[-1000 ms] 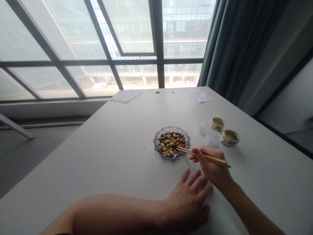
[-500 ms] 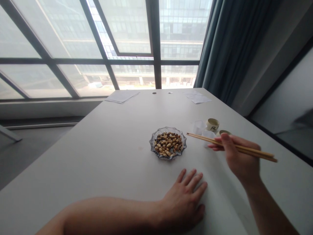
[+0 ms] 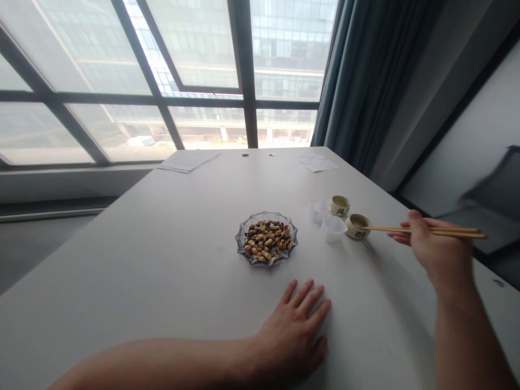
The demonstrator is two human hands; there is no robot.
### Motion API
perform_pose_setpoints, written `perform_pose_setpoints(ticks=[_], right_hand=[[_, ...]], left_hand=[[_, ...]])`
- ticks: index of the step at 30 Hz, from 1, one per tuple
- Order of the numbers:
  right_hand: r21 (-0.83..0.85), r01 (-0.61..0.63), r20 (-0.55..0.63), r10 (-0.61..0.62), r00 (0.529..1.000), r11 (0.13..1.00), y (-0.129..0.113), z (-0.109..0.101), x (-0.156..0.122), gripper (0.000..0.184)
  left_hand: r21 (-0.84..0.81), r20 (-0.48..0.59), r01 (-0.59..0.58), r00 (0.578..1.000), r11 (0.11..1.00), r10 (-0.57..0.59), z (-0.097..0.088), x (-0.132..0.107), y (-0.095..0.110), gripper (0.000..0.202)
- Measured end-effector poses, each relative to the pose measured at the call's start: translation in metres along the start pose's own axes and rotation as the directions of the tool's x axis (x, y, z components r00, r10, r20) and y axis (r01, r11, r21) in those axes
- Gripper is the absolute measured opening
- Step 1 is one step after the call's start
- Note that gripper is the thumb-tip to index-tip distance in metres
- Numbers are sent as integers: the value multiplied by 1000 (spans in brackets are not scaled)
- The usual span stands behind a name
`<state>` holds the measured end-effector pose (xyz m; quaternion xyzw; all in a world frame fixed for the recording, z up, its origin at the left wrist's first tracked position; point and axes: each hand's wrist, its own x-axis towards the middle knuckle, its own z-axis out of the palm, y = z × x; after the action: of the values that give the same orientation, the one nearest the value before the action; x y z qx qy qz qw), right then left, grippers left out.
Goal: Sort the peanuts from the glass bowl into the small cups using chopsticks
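My right hand [image 3: 436, 246] grips a pair of wooden chopsticks [image 3: 426, 231], whose tips reach the nearer beige cup [image 3: 357, 232]; whether they hold anything at the tips cannot be made out. Flat on the table lies my left hand [image 3: 298, 325], fingers spread, holding nothing. Beyond it stands a scalloped glass dish [image 3: 240, 249] with shelled nuts and darker pieces [image 3: 266, 241] in it. A second beige cup [image 3: 339, 206] with a dark character sits behind the first. Two clear plastic cups [image 3: 333, 229] stand left of these.
The white table [image 3: 162, 276] stretches to the windows. Paper sheets [image 3: 189, 161] lie at its far left and a crumpled sheet [image 3: 319, 162] at its far right. A dark chair [image 3: 499, 189] is off to the right, beside a blue curtain [image 3: 345, 81].
My right hand has moved right with the chopsticks, whose tips went from beside the glass dish to the nearer beige cup. The view has turned slightly right; my left hand stays on the table.
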<state>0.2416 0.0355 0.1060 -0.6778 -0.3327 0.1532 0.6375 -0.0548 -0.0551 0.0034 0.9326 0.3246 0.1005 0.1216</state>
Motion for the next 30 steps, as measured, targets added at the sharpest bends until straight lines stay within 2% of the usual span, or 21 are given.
perform_pose_setpoints(ticks=[3,7,10,12,14,17,20,26,30], right_hand=[[18,66,1,-66,998,998,-1,0,-3,25],[76,219,-4,-219,976,973,-13,6,-18,31],[190,298,107,-321,941,936,-24,20,-46,36],[266,276,268,-346,899,924,-25,33,-69,39],[309,195,445,-323,836,931,-22,45,-91,42],[270,111,613,-260,746,956,-11,61,-114,46],[222,78,670,-210,712,972,-2,71,-124,51],[213,32,668,-169,725,977,7,81,-127,54],[198,56,702,-182,689,979,14,82,-130,48]], left_hand=[[-4,-3,3,1000,1000,-3,-1,0,0,58],[-7,2,3,1000,1000,-3,-3,1,1,57],[-6,3,5,1000,1000,-5,-3,1,1,57],[-5,0,5,1000,1000,-5,-3,1,1,58],[1,-5,7,1000,1000,-7,-2,1,1,58],[14,-10,6,1000,1000,-5,-1,2,2,59],[18,-9,-1,1000,1000,1,-1,1,2,60],[14,-21,-8,1000,1000,8,-1,0,1,59],[-3,-32,-5,999,1000,5,1,0,1,59]])
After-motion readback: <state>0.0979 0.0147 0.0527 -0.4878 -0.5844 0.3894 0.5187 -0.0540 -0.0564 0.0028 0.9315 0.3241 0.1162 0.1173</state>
